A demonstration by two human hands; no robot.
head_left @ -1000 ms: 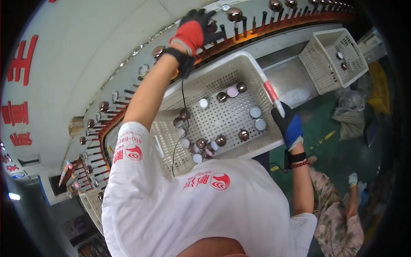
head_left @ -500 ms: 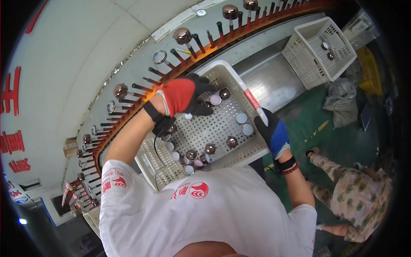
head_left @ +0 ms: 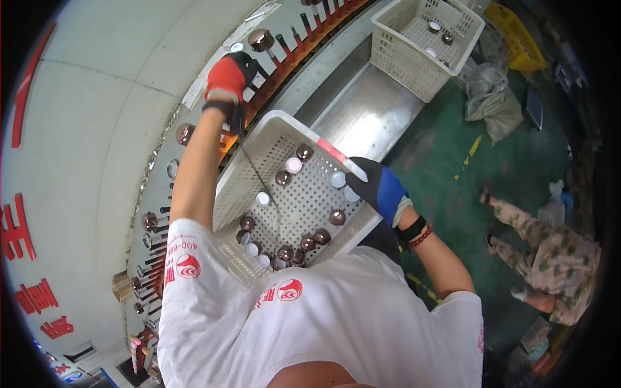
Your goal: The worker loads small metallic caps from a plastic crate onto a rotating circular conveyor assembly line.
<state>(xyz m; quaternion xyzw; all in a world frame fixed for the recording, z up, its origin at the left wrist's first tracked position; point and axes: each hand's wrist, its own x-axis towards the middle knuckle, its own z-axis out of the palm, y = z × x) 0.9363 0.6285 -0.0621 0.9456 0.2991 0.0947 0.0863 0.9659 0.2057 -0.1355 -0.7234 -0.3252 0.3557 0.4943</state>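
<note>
My left hand (head_left: 231, 79), in a red and black glove, reaches out to the row of upright spindles at the upper left. Its fingers are curled at a spindle top, and the glove hides most of what they hold. My right hand (head_left: 380, 189), in a blue and black glove, is wrapped around the right rim of a white perforated plastic basket (head_left: 275, 119). The basket is tilted against my body. Inside lie several small round caps: shiny brown domes like this brown cap (head_left: 337, 216), and others with pale faces up, such as a white-faced cap (head_left: 262, 198).
A curved line of spindles bears more brown caps (head_left: 261, 40). Beyond a metal chute (head_left: 369, 107) stands a second white basket (head_left: 404, 64) with a few caps. Plastic bags (head_left: 491, 97) and a yellow crate (head_left: 517, 42) lie farther right. Another person (head_left: 550, 252) is at the right.
My left hand has left the basket's inside and moved up and left to the spindles. My right hand still grips the rim. The view has shifted.
</note>
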